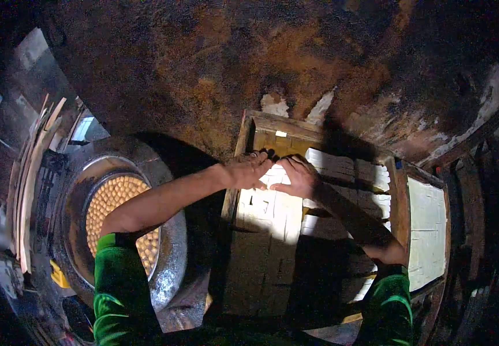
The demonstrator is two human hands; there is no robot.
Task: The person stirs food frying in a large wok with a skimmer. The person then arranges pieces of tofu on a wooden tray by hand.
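Note:
My left hand (250,170) and my right hand (299,177) meet over the far end of a wooden tray (397,193) filled with white slabs that look like tofu. Between them is a brightly lit tofu block (272,177), with the fingers and thumbs of both hands closed about its sides. Fingers partly hide this block. Scored tofu (264,216) continues toward me in the same column. To the right of my right hand lie more cut tofu pieces (333,164), partly in shadow.
On the left stands a large round pan (171,254) full of golden round pieces (119,193) in liquid. A second wooden tray of white slabs (426,230) lies at the right. Long wooden strips (30,184) lean at the far left. A stained wall (232,75) rises behind the trays.

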